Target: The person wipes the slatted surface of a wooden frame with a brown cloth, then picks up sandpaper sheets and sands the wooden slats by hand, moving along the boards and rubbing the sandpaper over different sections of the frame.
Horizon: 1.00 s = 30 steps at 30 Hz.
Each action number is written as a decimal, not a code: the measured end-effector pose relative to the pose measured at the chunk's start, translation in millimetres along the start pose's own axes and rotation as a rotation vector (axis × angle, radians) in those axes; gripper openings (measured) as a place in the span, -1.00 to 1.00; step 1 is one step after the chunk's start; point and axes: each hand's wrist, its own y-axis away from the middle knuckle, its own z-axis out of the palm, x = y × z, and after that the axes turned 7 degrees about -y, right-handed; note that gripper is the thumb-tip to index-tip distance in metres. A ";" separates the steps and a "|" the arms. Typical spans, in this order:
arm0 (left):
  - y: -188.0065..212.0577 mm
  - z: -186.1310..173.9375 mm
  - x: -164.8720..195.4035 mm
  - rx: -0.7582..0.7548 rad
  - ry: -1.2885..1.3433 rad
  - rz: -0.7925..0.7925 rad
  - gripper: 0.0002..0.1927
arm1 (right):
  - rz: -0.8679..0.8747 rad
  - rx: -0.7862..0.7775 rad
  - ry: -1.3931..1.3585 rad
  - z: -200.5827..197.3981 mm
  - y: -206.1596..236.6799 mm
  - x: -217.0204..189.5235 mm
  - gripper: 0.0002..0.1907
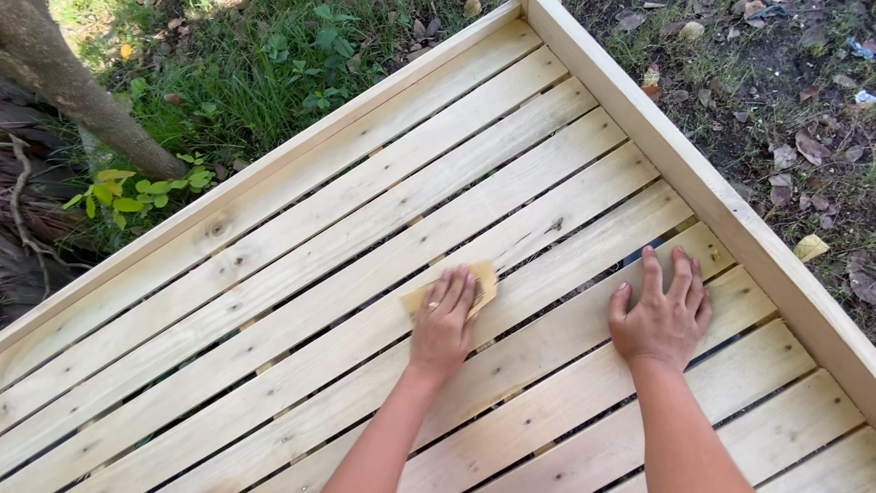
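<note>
A large pale wooden slatted frame (365,228) lies flat on the ground and fills most of the view. My left hand (444,319) presses a tan sheet of sandpaper (484,281) flat against one slat near the middle, fingers together on top of it; a ring shows on one finger. My right hand (664,310) rests palm down on a slat further right, fingers spread, holding nothing. Both forearms come in from the bottom edge.
A raised wooden side rail (712,196) runs along the frame's right edge, another along the upper left. Beyond lie grass and weeds (246,82), a tree trunk (64,87) at upper left, and bare soil with dry leaves (803,119) at right.
</note>
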 end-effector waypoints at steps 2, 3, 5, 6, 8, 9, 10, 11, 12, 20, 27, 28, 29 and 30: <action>-57.0 37.3 31.8 0.009 0.041 0.027 -0.45 | 0.012 -0.003 0.002 2.1 0.0 0.9 -0.36; -84.6 55.6 49.1 0.020 0.078 0.033 -0.45 | 0.017 -0.006 -0.001 2.8 -0.1 1.3 -0.36; -141.3 85.4 79.0 0.067 0.083 0.054 -0.43 | 0.015 0.013 -0.010 3.5 -0.8 1.6 -0.35; -160.5 94.3 87.6 0.086 0.056 0.064 -0.41 | 0.013 0.020 -0.012 3.3 -0.9 1.7 -0.35; -171.0 96.3 88.2 0.044 0.068 0.081 -0.42 | 0.014 0.017 -0.021 2.6 -1.2 1.2 -0.35; -166.6 94.0 81.3 0.028 0.070 0.089 -0.42 | 0.010 0.022 -0.028 2.3 -1.9 0.9 -0.36; -148.5 85.1 67.4 0.012 0.067 0.083 -0.42 | 0.012 0.022 -0.035 1.6 -1.5 0.6 -0.36; -121.1 73.0 47.8 -0.008 0.066 0.079 -0.41 | 0.012 0.016 -0.024 1.0 -1.7 0.4 -0.36; -90.4 59.6 28.7 -0.047 0.102 0.020 -0.41 | 0.010 0.013 -0.016 0.7 -1.3 0.0 -0.36; 15.4 17.9 -15.1 -0.096 -0.024 -0.182 -0.40 | 0.023 -0.009 -0.010 -1.8 -0.3 -2.7 -0.37; -162.4 87.7 64.8 -0.071 0.017 0.039 -0.38 | 0.024 0.007 -0.030 -5.9 -3.7 -5.3 -0.36; -160.3 86.6 64.0 -0.074 0.030 0.054 -0.40 | 0.024 0.000 -0.030 -6.7 -2.8 -5.5 -0.36; -153.3 80.5 57.3 -0.081 0.040 0.057 -0.40 | 0.029 -0.005 -0.031 -6.8 -3.4 -5.7 -0.36; -138.6 70.6 46.2 -0.081 0.049 0.064 -0.39 | 0.033 -0.002 -0.032 -6.9 -2.7 -6.0 -0.36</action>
